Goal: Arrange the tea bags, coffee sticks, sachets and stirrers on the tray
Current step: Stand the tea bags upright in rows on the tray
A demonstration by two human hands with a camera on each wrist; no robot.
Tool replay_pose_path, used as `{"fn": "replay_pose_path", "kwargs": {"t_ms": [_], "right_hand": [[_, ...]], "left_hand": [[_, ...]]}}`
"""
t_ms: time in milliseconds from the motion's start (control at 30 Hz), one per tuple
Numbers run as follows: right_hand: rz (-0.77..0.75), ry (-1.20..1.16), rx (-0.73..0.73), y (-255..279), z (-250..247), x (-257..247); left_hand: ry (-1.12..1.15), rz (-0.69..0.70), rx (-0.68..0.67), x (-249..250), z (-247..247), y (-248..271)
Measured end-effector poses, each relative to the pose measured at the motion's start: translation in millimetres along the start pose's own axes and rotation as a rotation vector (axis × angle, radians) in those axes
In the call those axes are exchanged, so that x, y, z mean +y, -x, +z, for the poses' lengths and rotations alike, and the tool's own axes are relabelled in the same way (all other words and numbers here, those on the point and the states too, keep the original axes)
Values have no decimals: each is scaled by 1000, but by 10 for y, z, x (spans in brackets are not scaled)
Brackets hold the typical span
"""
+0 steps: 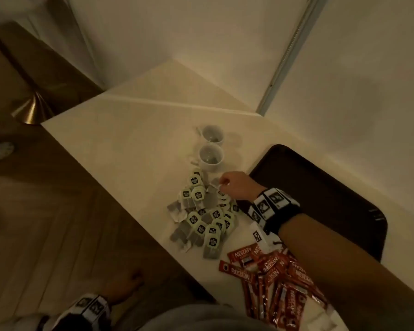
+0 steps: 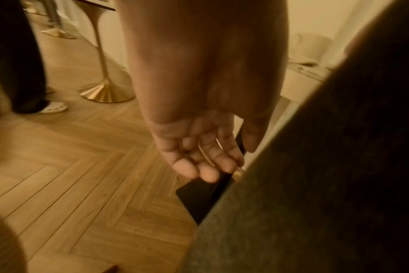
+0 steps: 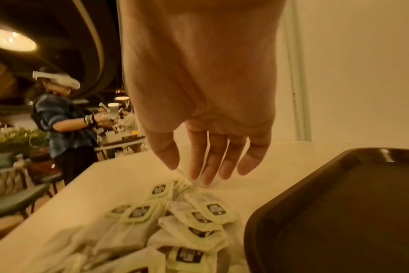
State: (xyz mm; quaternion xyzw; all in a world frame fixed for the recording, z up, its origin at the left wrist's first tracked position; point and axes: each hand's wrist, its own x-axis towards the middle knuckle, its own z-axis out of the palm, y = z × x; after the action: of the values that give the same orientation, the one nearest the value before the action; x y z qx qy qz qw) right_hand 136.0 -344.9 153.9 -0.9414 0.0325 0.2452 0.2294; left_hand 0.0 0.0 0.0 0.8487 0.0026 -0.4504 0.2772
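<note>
At the near edge of the desk [image 1: 120, 149], the coffee sticks [image 1: 273, 278] lie in a loose red heap, partly under the right forearm. Beyond them, nearer the middle of the desk, the tea bags [image 1: 208, 218] form a scattered pile, their pale green tags facing up; the right wrist view shows the same pile [image 3: 175, 227] just below the fingers. The right hand [image 1: 237, 187] reaches over the far end of that pile. In the head view its fingertips seem to pinch a thin white bit of a tea bag, a string or a corner, but in the right wrist view the fingers [image 3: 213, 162] hang down fairly straight and close together, only touching the top bag, so a firm grip cannot be told. The dark tray [image 1: 320, 192] sits just to the right of the pile, along the right side of the desk, its near left corner beside the right wrist. Past the hand, two white cups [image 1: 210, 149] stand side by side, touching or nearly so. The left hand [image 2: 199, 147] hangs off the desk beside the person's leg, above the wooden floor [image 2: 70, 166], fingers loosely curled and holding nothing.
</note>
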Motion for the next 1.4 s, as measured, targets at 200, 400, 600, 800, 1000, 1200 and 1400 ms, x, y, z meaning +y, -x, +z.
{"fn": "replay_pose_path", "kwargs": {"t_ms": [200,400,600,800,1000,1200,1400], "right_hand": [[73,384,-7,-247,182,-25],[36,544,25,-328,337,-73],[34,287,-45,-369,374,-47],[17,119,-92,-311,322,19],[-154,0,-135,82,2,30],[-339,64,-56,370,-408,-28],[-168,-462,-76,592,-690,110]], "left_hand": [[201,-93,105,-160,-156,200],[324,-42,369,189,-537,498],[287,198,338,772,-1070,353],[178,417,205,1675,-1214,52],[327,453,40,2362,-1122,-113],[501,528,-405,2794,-1041,-95],[800,579,-345,2986,-893,-124]]}}
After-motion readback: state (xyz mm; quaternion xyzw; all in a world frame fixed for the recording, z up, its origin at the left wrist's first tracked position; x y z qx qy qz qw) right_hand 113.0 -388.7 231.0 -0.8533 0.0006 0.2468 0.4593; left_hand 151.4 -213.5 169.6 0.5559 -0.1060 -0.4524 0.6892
